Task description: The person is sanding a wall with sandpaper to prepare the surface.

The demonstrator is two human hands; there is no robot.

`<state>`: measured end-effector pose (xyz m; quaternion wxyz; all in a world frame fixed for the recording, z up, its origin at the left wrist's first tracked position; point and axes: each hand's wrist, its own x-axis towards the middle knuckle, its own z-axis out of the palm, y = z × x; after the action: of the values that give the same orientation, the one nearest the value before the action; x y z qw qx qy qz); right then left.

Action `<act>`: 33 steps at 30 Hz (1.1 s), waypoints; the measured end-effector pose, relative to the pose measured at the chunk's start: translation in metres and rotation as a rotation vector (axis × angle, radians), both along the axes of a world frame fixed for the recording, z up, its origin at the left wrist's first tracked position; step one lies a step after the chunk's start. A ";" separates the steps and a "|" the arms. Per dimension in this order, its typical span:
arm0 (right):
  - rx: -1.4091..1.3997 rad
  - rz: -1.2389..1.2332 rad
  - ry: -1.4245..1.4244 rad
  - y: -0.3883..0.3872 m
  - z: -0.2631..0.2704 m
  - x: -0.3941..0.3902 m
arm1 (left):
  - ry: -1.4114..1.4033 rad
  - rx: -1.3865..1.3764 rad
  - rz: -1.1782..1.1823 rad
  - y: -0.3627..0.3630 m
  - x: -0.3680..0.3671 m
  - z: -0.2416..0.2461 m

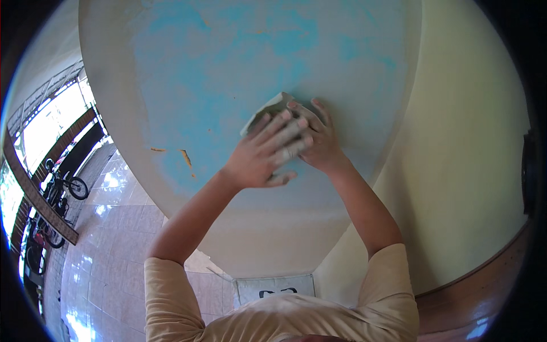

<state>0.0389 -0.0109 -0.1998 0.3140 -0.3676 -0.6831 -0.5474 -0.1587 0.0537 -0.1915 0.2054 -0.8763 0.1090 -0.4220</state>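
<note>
Before me is a wall (239, 77) with pale grey filler unevenly covering blue paint. My right hand (318, 141) is up against it, its fingers bent at the edge of a folded pale sheet (270, 107), which looks like sandpaper. My left hand (273, 145) lies in front of the sheet and partly overlaps my right hand. Its fingers are spread, blurred and coated with whitish dust. Whether the left palm touches the sheet is hidden. Left of my wrists, orange-brown gouges (186, 158) show in the wall surface.
A cream side wall (461, 149) stands close on the right, with a dark object (530, 173) on it. A white sack (277, 284) with black print lies at the wall's foot. Glossy tiles (115, 239) extend left toward a parked motorcycle (55, 188) and a dark-slatted gate (64, 145).
</note>
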 end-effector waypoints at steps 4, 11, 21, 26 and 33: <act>-0.095 -0.104 0.050 -0.021 0.000 0.009 | -0.102 -0.080 0.309 0.014 0.001 0.022; 0.054 -0.127 0.380 -0.023 -0.029 0.030 | -0.584 0.142 0.553 0.070 -0.055 0.138; 0.098 -0.148 0.411 -0.021 -0.029 0.031 | -0.166 0.232 0.577 0.046 -0.035 0.114; 0.119 -0.154 0.439 -0.021 -0.033 0.034 | -0.309 0.106 0.465 0.042 -0.006 0.068; 0.131 -0.162 0.438 -0.020 -0.037 0.036 | -0.358 0.107 0.559 0.039 -0.041 0.084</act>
<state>0.0748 -0.0306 -0.2372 0.4329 -0.5100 -0.5299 -0.5213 -0.1998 0.0928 -0.1073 0.3746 -0.7722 -0.1514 -0.4904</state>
